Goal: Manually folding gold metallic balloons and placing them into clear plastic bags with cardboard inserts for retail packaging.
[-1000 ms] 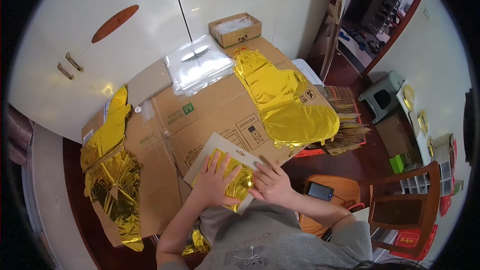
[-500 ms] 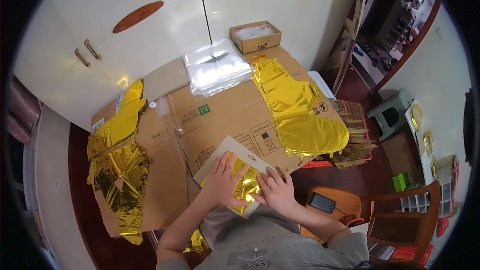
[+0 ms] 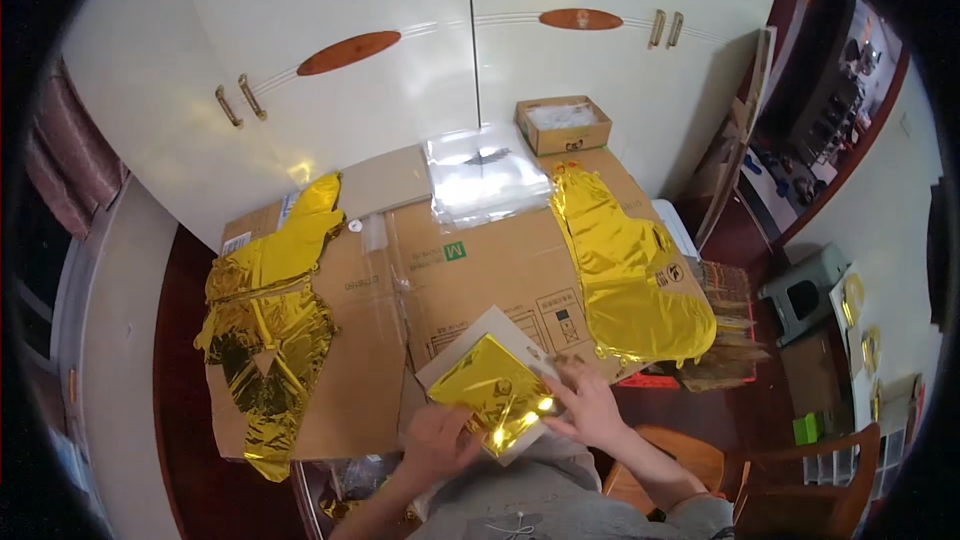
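Note:
A flat, folded gold foil balloon [image 3: 490, 380] lies on a pale card [image 3: 458, 360] at the near edge of the cardboard, just in front of my body. My left hand [image 3: 438, 443] is at the foil's lower left edge, fingers curled and slightly blurred, seeming to pinch the edge. On the other side my right hand [image 3: 588, 405] grips the card's right edge, its thumb lying over the foil. My palms hide the card's lower corners.
An unfolded gold balloon [image 3: 640, 280] lies at the right, crumpled gold foil [image 3: 270, 340] at the left. Clear plastic sleeves [image 3: 485, 180] and a small open box [image 3: 565, 130] stand at the back. A wooden chair [image 3: 800, 480] is at the near right.
My left hand has slid off the top of the foil to its lower left edge, uncovering most of it. My right hand has shifted along the card's right side. The view has tilted upward.

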### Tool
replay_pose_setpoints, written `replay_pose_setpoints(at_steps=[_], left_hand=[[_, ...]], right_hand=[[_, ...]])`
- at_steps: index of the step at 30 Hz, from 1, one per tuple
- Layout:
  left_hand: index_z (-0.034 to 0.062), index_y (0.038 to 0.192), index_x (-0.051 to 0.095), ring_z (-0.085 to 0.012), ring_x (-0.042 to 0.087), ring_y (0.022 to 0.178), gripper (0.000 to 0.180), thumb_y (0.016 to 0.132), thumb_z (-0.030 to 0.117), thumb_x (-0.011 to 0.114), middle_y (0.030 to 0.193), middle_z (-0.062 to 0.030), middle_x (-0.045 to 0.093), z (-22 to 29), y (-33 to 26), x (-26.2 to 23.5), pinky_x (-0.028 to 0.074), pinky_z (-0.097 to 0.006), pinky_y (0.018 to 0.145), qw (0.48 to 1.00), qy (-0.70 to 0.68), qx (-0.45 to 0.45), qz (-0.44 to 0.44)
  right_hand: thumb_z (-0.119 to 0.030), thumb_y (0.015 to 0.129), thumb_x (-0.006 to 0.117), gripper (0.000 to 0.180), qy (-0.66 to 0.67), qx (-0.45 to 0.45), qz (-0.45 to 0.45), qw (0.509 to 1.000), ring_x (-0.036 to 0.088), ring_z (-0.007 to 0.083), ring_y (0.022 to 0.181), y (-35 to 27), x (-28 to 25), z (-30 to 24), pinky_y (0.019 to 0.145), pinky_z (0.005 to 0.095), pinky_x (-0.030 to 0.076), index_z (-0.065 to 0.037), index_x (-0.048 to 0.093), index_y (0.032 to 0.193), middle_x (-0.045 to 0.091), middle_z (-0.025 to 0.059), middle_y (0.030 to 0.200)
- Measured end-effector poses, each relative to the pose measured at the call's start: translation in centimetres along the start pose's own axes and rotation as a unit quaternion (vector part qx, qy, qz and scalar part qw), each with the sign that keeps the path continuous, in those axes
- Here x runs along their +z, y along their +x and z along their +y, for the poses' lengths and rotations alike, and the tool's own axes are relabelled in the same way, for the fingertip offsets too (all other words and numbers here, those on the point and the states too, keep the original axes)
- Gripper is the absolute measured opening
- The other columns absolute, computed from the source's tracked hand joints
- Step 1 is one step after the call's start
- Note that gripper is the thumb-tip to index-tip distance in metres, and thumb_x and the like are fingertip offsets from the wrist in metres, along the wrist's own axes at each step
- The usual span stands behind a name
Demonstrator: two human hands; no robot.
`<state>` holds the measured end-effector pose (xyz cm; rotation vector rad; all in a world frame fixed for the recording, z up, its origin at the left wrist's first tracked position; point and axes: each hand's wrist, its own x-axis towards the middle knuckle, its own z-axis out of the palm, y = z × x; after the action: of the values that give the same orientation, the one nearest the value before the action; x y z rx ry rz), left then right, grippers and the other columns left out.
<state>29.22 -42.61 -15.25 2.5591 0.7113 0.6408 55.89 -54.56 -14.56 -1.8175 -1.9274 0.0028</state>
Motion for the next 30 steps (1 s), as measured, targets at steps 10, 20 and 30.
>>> replay_pose_setpoints(at_steps=[10, 20, 30], left_hand=[[-0.0016, 0.106, 0.065, -0.0192, 0.069, 0.086, 0.024, 0.094, 0.020, 0.063, 0.100, -0.0090, 0.070, -0.4, -7.6, 6.1, 0.055, -0.030, 0.078, 0.562, -0.716, -0.414, -0.021], [0.0010, 0.114, 0.062, -0.0250, 0.065, 0.089, 0.029, 0.096, 0.023, 0.057, 0.103, -0.0171, 0.066, -4.2, -9.6, 9.3, 0.053, -0.038, 0.080, 0.602, -0.643, -0.456, -0.127], [0.0004, 0.104, 0.064, -0.0206, 0.059, 0.077, 0.028, 0.095, 0.027, 0.061, 0.090, -0.0119, 0.063, -1.7, -7.2, 7.1, 0.049, -0.035, 0.069, 0.844, -0.409, -0.341, -0.073]], right_hand=[[-0.048, 0.094, 0.054, 0.066, 0.074, -0.036, -0.129, 0.988, 0.037, 0.0371, 0.138, 4.1, 2.7, 2.6, 0.115, 0.0533, 0.023, -0.002, 0.044, 0.140, 0.045, 0.0240, 0.142], [-0.027, 0.090, 0.058, 0.051, -0.001, -0.126, -0.068, 0.990, 0.051, 0.0379, 0.123, 25.5, 4.0, 13.3, 0.106, 0.0487, 0.039, -0.004, 0.049, 0.135, 0.053, 0.0201, 0.134], [-0.026, 0.085, 0.058, 0.019, -0.125, -0.143, -0.114, 0.975, 0.065, 0.0306, 0.094, 34.3, 7.8, 19.8, 0.075, 0.0441, 0.054, -0.009, 0.060, 0.094, 0.067, 0.0098, 0.105]])
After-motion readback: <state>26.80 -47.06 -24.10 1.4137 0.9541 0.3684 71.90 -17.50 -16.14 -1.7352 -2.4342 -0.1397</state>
